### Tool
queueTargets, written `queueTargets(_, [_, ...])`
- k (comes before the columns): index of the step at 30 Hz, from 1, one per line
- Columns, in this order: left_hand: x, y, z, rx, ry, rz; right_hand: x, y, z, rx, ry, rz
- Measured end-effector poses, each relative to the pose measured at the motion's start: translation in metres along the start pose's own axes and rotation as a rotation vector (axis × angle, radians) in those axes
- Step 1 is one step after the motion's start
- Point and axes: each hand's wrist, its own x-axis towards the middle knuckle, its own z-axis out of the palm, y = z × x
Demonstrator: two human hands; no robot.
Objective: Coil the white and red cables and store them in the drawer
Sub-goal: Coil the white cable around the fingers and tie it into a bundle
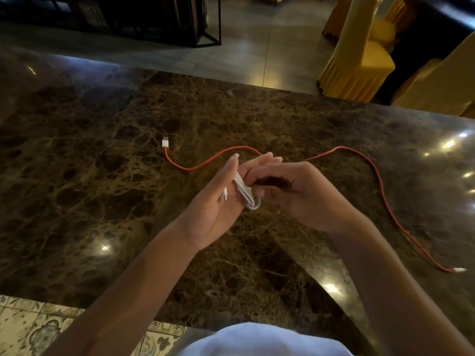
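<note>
The white cable [244, 192] is bunched in loops above the middle of the brown marble counter [102, 176]. My left hand [221, 204] has its palm turned up and fingers straight, with the loops lying across them. My right hand [290, 188] pinches the bundle between thumb and fingers. A small plug end sticks out by my left palm. The red cable [380, 186] lies uncoiled on the counter behind my hands, its white USB plug [165, 143] at the far left and its other white plug [460, 270] at the right. No drawer is in view.
Yellow-covered chairs [359, 55] stand beyond the counter's far right edge. A dark metal-framed shelf [205, 27] stands on the tiled floor at the back. Patterned floor tiles [33, 327] show below the counter's near left edge.
</note>
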Motion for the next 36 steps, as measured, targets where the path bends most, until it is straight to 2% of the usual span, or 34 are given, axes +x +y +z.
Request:
queueTargets(3, [0.001, 0.002, -0.002, -0.016, -0.063, -0.017, -0.005, -0.002, 0.001, -0.075, 0.010, -0.092])
queueTargets(7, [0.000, -0.005, 0.004, -0.121, -0.042, 0.036, -0.003, -0.002, 0.002, -0.188, 0.054, -0.186])
queueTargets(11, [0.002, -0.008, 0.012, -0.275, 0.071, 0.144, -0.005, -0.007, 0.026, -0.018, 0.362, 0.014])
queueTargets(13, [0.004, -0.009, 0.013, -0.289, 0.110, 0.192, -0.005, -0.007, 0.033, -0.107, 0.520, 0.068])
queueTargets(14, [0.005, -0.009, 0.012, -0.279, 0.117, 0.214, -0.005, -0.005, 0.036, -0.133, 0.531, 0.069])
queueTargets(18, [0.007, -0.009, 0.009, -0.259, 0.135, 0.260, -0.013, 0.000, 0.041, -0.016, 0.357, 0.000])
queueTargets(22, [0.008, -0.008, 0.006, -0.241, 0.136, 0.254, -0.014, 0.002, 0.038, -0.015, 0.360, -0.026])
queueTargets(26, [0.009, -0.010, 0.009, -0.177, 0.150, 0.230, -0.012, 0.000, 0.041, 0.014, 0.369, 0.044])
queueTargets(32, [0.006, -0.017, 0.011, -0.075, 0.195, 0.181, -0.010, -0.004, 0.031, -0.098, 0.289, -0.003])
queueTargets(36, [0.005, -0.016, 0.008, -0.031, 0.131, 0.119, -0.007, -0.009, 0.018, -0.270, 0.166, -0.177])
